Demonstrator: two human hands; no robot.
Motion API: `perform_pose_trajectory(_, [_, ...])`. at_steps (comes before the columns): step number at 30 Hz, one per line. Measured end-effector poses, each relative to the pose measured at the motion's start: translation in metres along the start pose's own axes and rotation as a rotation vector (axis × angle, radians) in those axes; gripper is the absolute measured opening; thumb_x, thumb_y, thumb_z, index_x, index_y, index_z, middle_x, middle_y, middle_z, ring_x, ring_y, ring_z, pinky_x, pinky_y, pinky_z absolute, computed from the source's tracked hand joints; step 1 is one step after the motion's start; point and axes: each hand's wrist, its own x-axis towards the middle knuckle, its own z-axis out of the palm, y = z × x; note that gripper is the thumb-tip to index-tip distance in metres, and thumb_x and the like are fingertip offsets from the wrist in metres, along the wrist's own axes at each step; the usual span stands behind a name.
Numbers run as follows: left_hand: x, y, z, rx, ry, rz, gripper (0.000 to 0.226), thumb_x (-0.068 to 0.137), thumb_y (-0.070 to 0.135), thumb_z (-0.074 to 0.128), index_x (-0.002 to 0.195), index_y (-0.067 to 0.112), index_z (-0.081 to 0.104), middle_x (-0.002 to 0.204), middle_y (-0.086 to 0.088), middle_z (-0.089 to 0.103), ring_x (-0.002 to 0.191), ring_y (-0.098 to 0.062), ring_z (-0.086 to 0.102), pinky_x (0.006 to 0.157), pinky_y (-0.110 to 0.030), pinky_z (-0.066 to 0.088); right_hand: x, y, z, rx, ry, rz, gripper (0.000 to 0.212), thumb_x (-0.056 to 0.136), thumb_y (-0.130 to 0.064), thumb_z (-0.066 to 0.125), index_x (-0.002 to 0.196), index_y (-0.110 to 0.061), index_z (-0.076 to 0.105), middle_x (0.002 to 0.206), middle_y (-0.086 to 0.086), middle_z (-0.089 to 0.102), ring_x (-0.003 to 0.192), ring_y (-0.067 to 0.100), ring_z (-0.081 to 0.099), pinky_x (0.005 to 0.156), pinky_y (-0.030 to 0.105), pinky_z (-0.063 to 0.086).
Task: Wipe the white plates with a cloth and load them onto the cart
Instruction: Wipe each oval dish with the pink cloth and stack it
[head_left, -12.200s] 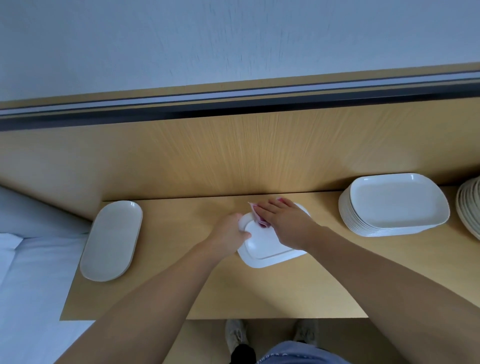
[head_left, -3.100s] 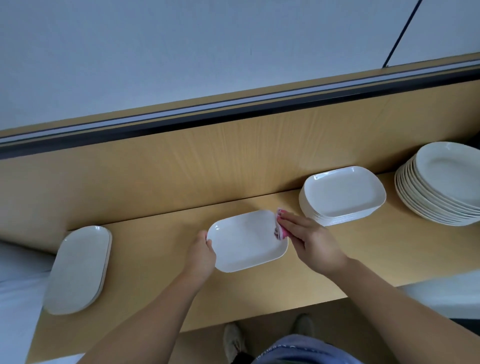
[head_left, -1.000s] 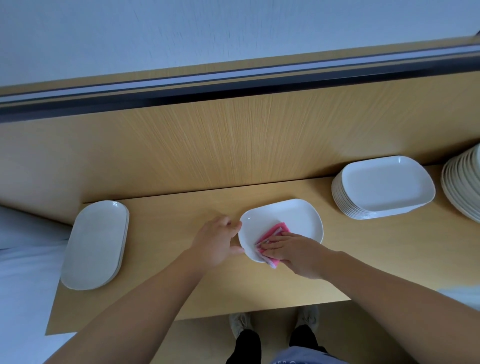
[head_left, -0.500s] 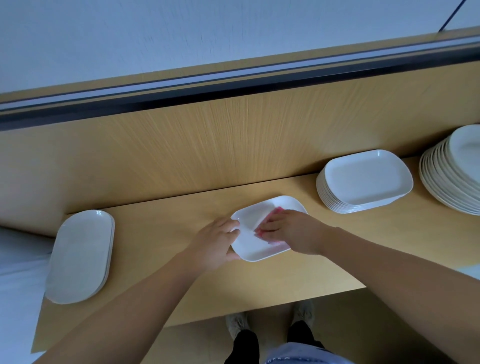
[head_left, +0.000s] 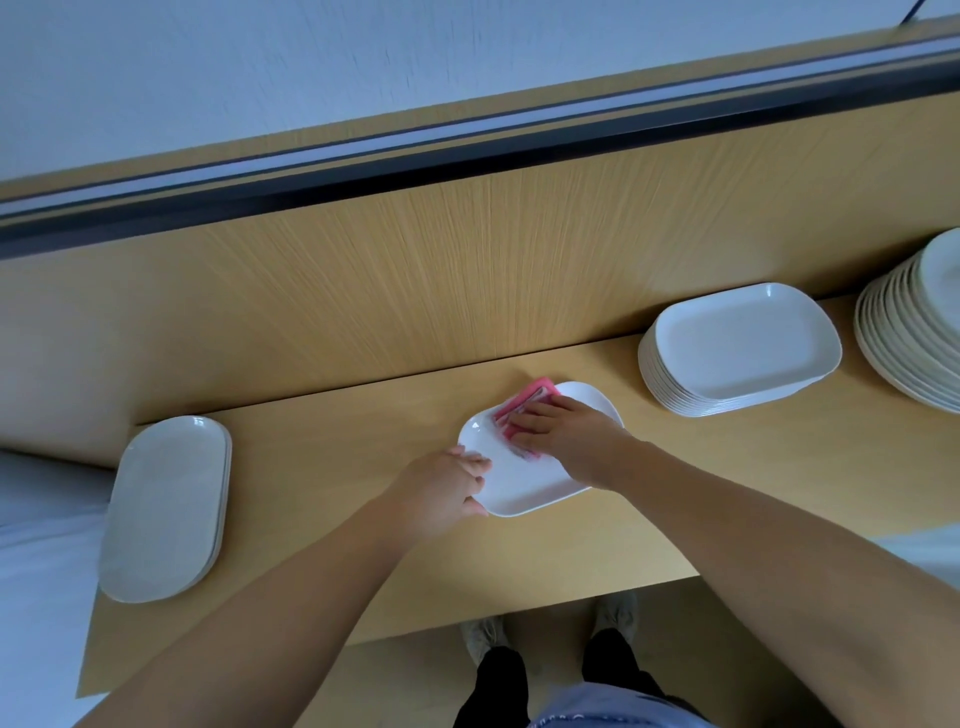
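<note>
A white rounded-rectangular plate (head_left: 524, 483) lies on the wooden table (head_left: 322, 467) in the middle of the view. My left hand (head_left: 441, 491) grips the plate's left rim. My right hand (head_left: 566, 434) presses a pink cloth (head_left: 524, 402) flat onto the plate's far half, fingers pointing left. Part of the cloth sticks out past my fingertips; the rest is hidden under my palm.
A stack of several matching rectangular plates (head_left: 737, 348) stands to the right. Further right is a stack of round plates (head_left: 919, 332), cut off by the frame edge. Oval plates (head_left: 166, 504) are stacked at the table's left end. A wooden back panel (head_left: 415, 280) rises behind the table.
My right hand has slid the pink cloth from the plate's near left part up to its far edge. My left hand keeps its hold on the left rim.
</note>
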Motion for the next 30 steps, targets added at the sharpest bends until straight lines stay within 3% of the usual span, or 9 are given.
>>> perform_pose_trajectory(8, [0.000,0.000,0.003,0.031,0.011,0.013,0.054,0.104,0.041,0.031,0.144,0.007,0.040,0.161,0.001,0.017,0.148,-0.008,0.009,0.115,-0.020,-0.004,-0.033,0.016,0.004,0.055,-0.021,0.282,0.060,0.098,-0.017,0.038,0.154,-0.028,0.017,0.160,-0.011,0.017,0.148,0.012,0.013,0.117,0.029,0.003])
perform_pose_trajectory(15, [0.003,-0.002,0.010,0.062,0.053,0.013,0.052,0.104,0.041,0.030,0.140,0.006,0.046,0.160,0.001,0.022,0.147,-0.008,0.013,0.116,-0.020,-0.004,-0.045,-0.005,0.009,0.196,0.046,0.434,0.055,0.091,-0.011,0.042,0.143,-0.030,0.041,0.154,-0.013,0.033,0.141,0.009,0.030,0.108,0.028,0.023])
perform_pose_trajectory(20, [0.005,-0.001,0.010,0.090,0.044,0.010,0.051,0.104,0.042,0.029,0.140,0.009,0.045,0.161,0.002,0.019,0.147,-0.006,0.012,0.116,-0.022,-0.005,-0.060,-0.024,0.015,0.217,-0.018,0.484,0.056,0.086,-0.010,0.045,0.138,-0.030,0.045,0.149,-0.016,0.038,0.135,0.009,0.038,0.105,0.032,0.026])
perform_pose_trajectory(25, [0.006,0.000,0.009,0.124,0.005,0.008,0.051,0.104,0.041,0.030,0.139,0.007,0.046,0.160,0.001,0.021,0.147,-0.007,0.014,0.116,-0.023,-0.004,-0.062,-0.043,0.013,0.272,0.014,0.467,0.040,0.080,-0.009,0.047,0.114,-0.029,0.058,0.130,-0.014,0.055,0.123,0.015,0.049,0.102,0.030,0.028])
perform_pose_trajectory(30, [0.005,0.003,0.005,0.141,-0.025,-0.014,0.053,0.105,0.040,0.029,0.145,0.007,0.040,0.161,-0.003,0.015,0.148,-0.009,0.011,0.116,-0.024,-0.003,-0.057,-0.049,0.006,0.314,0.003,0.375,0.028,0.078,-0.009,0.046,0.090,-0.034,0.053,0.117,-0.017,0.059,0.112,0.014,0.055,0.102,0.033,0.034])
